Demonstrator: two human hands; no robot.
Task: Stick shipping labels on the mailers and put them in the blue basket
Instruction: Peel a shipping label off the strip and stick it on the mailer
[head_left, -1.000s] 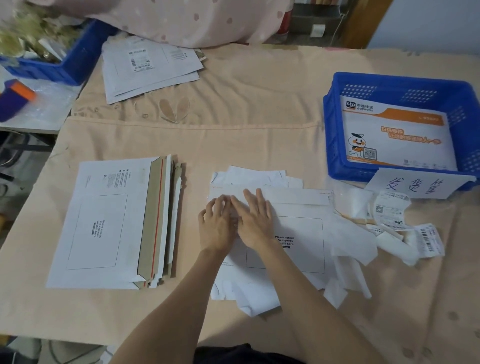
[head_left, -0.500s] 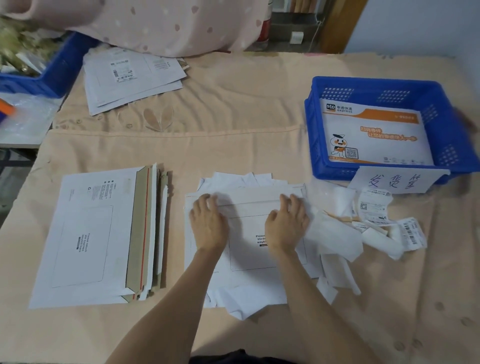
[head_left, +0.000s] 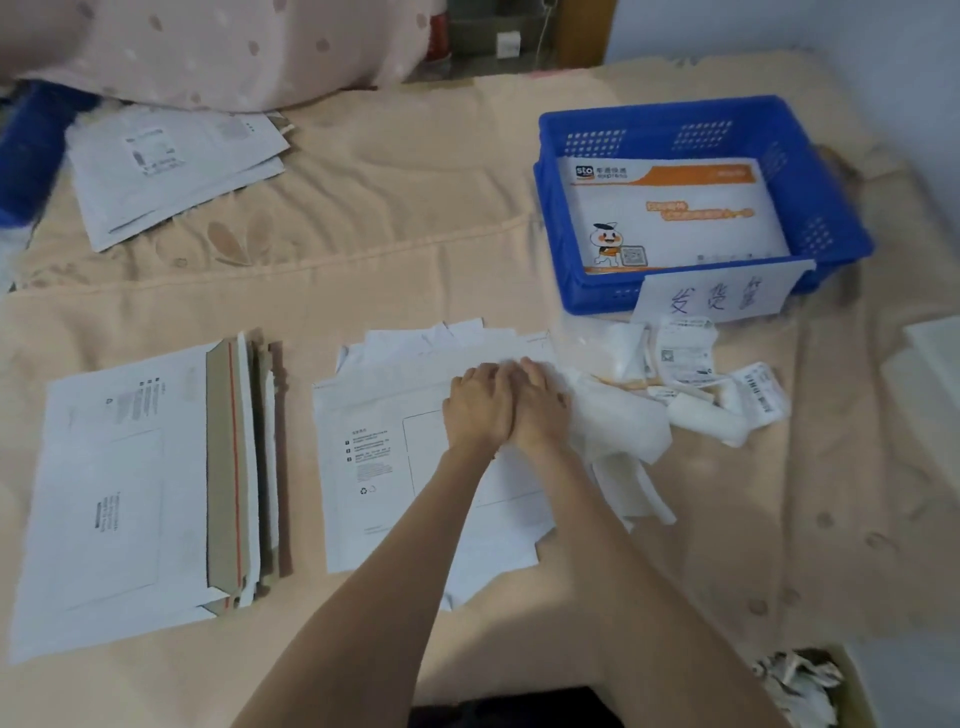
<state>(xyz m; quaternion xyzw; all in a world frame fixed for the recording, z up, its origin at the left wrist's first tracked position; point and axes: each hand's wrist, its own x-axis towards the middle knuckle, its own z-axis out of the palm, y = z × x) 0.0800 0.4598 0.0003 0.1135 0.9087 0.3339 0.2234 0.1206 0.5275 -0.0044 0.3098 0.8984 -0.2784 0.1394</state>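
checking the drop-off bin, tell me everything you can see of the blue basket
The blue basket is a shallow rectangular crate that looks like plastic, with small perforated patches in its walls. It sits upright on the beige cloth, to the far right of the hands. One white and orange mailer with a cartoon figure lies flat inside. A handwritten paper sign hangs on its near wall. Neither hand touches it.

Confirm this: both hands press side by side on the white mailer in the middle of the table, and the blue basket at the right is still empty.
Not quite. The head view shows both hands, left hand and right hand, pressing side by side on the white mailer, but the blue basket is not empty: an orange-and-white mailer already lies in it.
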